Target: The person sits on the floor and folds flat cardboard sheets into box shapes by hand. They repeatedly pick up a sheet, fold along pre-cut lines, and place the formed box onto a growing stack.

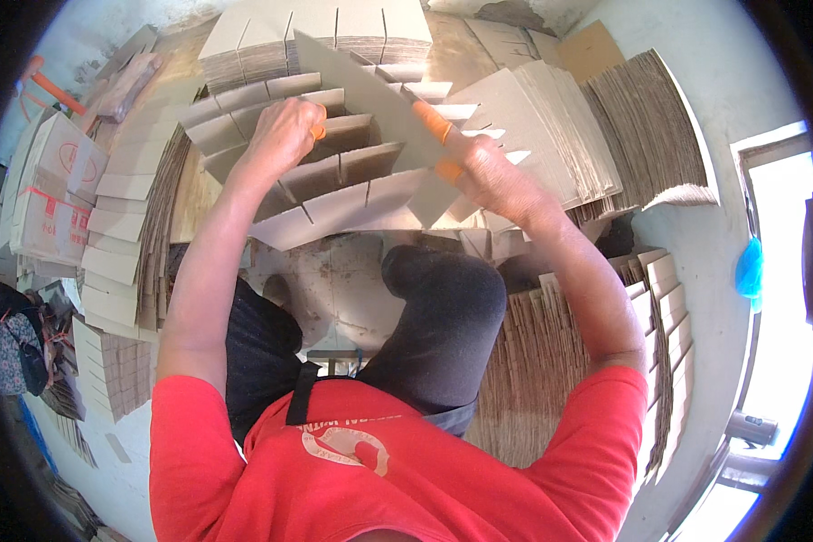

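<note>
Several slotted cardboard strips [311, 169] stand on edge in rows, side by side, on the table before me. A longer cardboard strip [379, 112] lies across them at an angle, tilted. My right hand [491, 169], with orange coverings on some fingers, grips this strip near its right side. My left hand [288, 132], also with orange on its fingers, is curled over the standing strips at their left part; its fingertips are hidden, so what it holds does not show.
A stack of slotted cardboard [318, 34] lies at the back. Leaning cardboard sheets [555, 135] stand at right, overlapping slotted strips [118, 223] at left. A printed carton [54, 190] is far left. More cardboard strips [535, 366] stand below, beside my leg.
</note>
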